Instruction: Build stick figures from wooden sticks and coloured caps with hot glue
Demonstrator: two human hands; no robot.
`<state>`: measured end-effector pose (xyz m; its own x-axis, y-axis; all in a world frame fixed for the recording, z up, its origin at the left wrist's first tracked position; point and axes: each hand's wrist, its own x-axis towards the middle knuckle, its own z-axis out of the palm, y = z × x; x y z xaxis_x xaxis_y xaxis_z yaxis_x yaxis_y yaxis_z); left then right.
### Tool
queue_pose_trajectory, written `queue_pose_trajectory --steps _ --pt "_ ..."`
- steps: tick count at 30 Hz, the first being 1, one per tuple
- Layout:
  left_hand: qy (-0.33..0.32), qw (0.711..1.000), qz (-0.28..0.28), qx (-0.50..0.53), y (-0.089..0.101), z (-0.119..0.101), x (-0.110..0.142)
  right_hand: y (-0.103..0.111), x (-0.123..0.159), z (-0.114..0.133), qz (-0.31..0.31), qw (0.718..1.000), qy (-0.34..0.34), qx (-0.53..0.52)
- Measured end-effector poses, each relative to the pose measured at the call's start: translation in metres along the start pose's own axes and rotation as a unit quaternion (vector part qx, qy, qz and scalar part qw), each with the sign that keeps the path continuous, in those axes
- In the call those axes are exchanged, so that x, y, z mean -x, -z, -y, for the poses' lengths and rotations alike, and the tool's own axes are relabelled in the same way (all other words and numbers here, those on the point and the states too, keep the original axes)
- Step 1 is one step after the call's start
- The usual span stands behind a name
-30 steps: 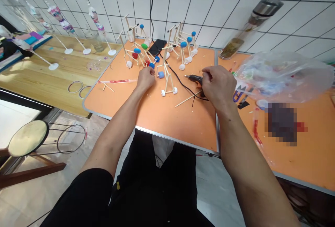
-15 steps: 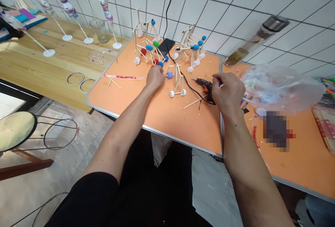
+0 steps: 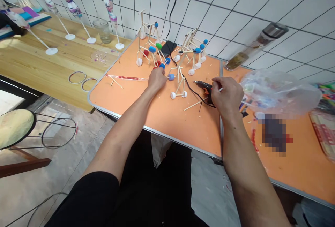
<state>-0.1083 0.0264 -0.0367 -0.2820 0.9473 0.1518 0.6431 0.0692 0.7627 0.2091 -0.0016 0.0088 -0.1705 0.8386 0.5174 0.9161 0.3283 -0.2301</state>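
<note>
My left hand (image 3: 157, 80) is closed on the orange table, fingertips turned away from me. What it pinches, if anything, is hidden. Just beyond it are blue (image 3: 162, 66) and red caps of a stick model. Beside its fingertips, a light blue piece (image 3: 171, 77) touches a small frame of wooden sticks (image 3: 179, 77) with white wheels. My right hand (image 3: 227, 94) is closed at the rear of a black glue gun (image 3: 204, 86) with an orange trigger. The nozzle points left towards the frame. The grip is partly covered by the hand.
Several stick models (image 3: 192, 51) with blue caps stand by the wall near a dark phone (image 3: 169, 48). A black cable (image 3: 192, 90) crosses the table. A loose stick (image 3: 193, 105) lies in front. At right are a plastic bag (image 3: 280, 92) and glass bottle (image 3: 256, 47).
The camera view has turned and shifted, so the tabletop things appear farther right and slightly lower. Relative to the table, both hands and the glue gun stay nearly where they were.
</note>
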Motion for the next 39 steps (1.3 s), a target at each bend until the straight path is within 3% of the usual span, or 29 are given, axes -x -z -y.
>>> queue_pose_trajectory --steps 30,39 --pt "-0.008 0.999 -0.009 -0.036 0.008 0.010 -0.004 -0.012 -0.001 0.002 -0.024 0.999 0.023 0.003" --pt "-0.017 0.998 -0.008 -0.066 0.011 0.007 -0.003 -0.006 -0.003 0.009 0.004 1.000 0.021 0.006"
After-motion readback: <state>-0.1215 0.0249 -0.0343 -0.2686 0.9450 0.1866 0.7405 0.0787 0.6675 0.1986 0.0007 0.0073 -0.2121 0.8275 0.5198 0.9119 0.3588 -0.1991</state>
